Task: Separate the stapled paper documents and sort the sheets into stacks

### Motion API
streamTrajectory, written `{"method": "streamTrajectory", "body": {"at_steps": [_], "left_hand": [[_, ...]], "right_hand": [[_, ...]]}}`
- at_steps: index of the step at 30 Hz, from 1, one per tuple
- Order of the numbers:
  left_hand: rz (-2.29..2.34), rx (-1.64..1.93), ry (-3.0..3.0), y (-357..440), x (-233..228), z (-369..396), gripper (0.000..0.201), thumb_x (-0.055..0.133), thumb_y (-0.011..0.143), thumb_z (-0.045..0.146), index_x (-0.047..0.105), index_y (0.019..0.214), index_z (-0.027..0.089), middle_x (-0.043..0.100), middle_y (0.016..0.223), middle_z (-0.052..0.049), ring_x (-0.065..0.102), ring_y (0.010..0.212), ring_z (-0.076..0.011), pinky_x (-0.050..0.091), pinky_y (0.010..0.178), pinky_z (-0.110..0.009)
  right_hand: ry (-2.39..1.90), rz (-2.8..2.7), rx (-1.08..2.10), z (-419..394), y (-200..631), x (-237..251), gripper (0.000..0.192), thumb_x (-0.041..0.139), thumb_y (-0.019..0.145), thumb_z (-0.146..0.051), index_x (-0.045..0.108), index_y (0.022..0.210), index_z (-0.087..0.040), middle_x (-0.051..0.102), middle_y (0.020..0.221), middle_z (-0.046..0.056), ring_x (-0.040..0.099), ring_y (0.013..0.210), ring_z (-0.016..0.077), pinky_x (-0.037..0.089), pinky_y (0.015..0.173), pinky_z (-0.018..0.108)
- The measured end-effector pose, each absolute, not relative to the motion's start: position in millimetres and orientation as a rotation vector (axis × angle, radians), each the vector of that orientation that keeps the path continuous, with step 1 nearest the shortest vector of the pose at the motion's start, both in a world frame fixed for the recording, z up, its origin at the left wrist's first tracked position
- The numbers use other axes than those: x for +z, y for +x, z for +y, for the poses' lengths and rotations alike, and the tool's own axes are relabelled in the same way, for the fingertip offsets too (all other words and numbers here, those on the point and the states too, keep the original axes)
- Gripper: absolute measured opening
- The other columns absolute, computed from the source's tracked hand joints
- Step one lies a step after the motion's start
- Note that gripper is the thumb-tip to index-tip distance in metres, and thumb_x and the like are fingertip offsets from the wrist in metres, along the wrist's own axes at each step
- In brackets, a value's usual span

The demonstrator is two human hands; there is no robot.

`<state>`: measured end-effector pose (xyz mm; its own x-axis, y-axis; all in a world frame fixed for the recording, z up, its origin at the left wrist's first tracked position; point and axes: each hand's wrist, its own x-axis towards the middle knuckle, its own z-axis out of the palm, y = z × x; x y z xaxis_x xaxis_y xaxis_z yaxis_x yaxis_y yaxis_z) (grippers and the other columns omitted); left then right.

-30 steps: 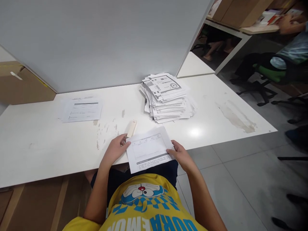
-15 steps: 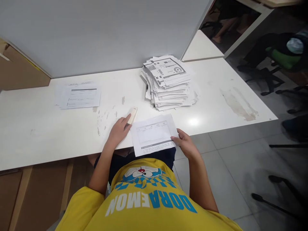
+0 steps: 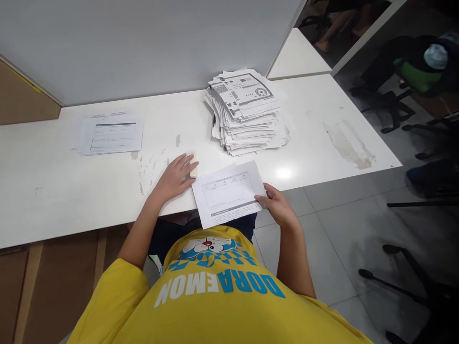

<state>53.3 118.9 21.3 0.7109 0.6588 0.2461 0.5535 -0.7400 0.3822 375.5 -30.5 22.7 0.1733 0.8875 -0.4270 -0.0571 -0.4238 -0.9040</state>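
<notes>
My left hand (image 3: 176, 177) lies over a small cream-coloured oblong object (image 3: 194, 171), possibly a stapler, on the table. Its fingers are spread and reach across the top of the object, covering part of it. Between thumb and fingers, my right hand (image 3: 279, 205) grips the right edge of printed paper sheets (image 3: 229, 193). These sheets stick out over the table's front edge, above my lap, with print and a dark band facing up. The left corner of the sheets is close to my left thumb.
A tall, uneven stack of printed papers (image 3: 247, 114) stands behind the held sheets. Farther left lies a low, spread pile of papers (image 3: 114, 136). A grey partition (image 3: 154, 43) closes off the back of the white table (image 3: 50, 172). Office chairs (image 3: 390, 105) stand at right.
My left hand has shifted its fingers from the near end of the cream object to spread across it. The object has turned more upright in view. My right hand still holds the sheets.
</notes>
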Motion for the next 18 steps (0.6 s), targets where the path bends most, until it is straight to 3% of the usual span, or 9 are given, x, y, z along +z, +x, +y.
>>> {"method": "streamTrajectory", "body": {"at_steps": [14, 18], "left_hand": [[0.946, 0.412, 2.589, 55, 32, 130, 0.051, 0.047, 0.098, 0.050, 0.050, 0.144, 0.029, 0.045, 0.149, -0.011, 0.037, 0.137, -0.0300, 0.030, 0.117, -0.053], [0.976, 0.465, 2.542, 58, 27, 132, 0.052, 0.051, 0.096, 0.051, 0.053, 0.142, 0.028, 0.046, 0.143, -0.012, 0.029, 0.145, -0.0325, 0.027, 0.120, -0.056]], "right_hand": [[-1.628, -0.890, 1.322, -27, 372, 18, 0.038, 0.069, 0.073, -0.039, 0.066, 0.109, -0.024, 0.075, 0.108, 0.005, 0.067, 0.103, 0.0267, 0.055, 0.089, 0.040], [-1.671, -0.929, 1.288, -27, 373, 21, 0.037, 0.066, 0.073, -0.037, 0.066, 0.107, -0.023, 0.075, 0.103, 0.005, 0.067, 0.101, 0.0265, 0.054, 0.087, 0.039]]}}
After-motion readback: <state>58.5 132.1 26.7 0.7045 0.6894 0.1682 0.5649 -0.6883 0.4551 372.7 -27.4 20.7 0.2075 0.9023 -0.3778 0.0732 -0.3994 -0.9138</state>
